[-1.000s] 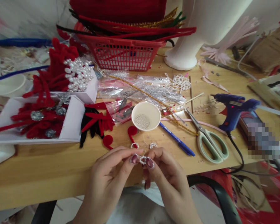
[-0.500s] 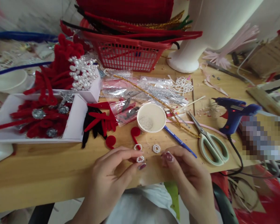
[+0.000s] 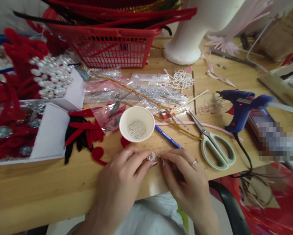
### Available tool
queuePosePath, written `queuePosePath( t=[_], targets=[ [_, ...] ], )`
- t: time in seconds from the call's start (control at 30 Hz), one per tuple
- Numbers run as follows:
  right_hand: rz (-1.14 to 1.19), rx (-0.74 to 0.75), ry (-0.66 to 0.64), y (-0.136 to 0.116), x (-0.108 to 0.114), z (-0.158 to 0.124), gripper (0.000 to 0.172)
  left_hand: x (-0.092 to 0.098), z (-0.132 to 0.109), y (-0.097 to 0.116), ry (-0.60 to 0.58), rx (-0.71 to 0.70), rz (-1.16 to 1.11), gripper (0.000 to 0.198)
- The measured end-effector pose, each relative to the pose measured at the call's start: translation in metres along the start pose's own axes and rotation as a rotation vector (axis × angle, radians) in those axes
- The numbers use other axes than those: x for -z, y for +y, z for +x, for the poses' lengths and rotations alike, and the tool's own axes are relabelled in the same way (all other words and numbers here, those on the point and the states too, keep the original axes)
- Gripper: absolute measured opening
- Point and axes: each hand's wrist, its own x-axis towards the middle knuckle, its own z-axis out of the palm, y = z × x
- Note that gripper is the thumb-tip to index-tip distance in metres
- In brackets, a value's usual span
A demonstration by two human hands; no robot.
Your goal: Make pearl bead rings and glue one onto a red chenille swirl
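Note:
Between the thumb and forefinger of my left hand [image 3: 125,174] is a small ring of pearl beads [image 3: 151,157]. My right hand [image 3: 186,176] is just to the right of it, thumb and forefinger pinched together; whatever they hold is too small to make out. Right behind my hands stands a white paper cup [image 3: 137,124] with tiny pearl beads [image 3: 137,129] in its bottom. A red fuzzy curl [image 3: 98,154] lies to the left of my left hand. A blue pen [image 3: 168,137] runs from beside the cup towards my right hand.
Green-handled scissors [image 3: 217,148] and a blue glue gun [image 3: 241,106] with a lit red light lie at the right. Boxes of red fuzzy pieces [image 3: 8,140] and pearl sprays [image 3: 52,76] fill the left. A red basket [image 3: 112,49] and a white stand [image 3: 183,52] are behind.
The view has shifted, so the table's things appear further left. My hands have come closer together. The bead rings that lay on the table no longer show there.

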Motion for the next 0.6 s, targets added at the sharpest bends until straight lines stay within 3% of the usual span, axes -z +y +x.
queuePosePath(
  t=[0.6],
  targets=[
    [0.092,-0.009,0.001,0.0047,0.0027,-0.0023,0.02,0.0029,0.0049,0.002,-0.022,-0.044,0.066,0.018]
  ],
)
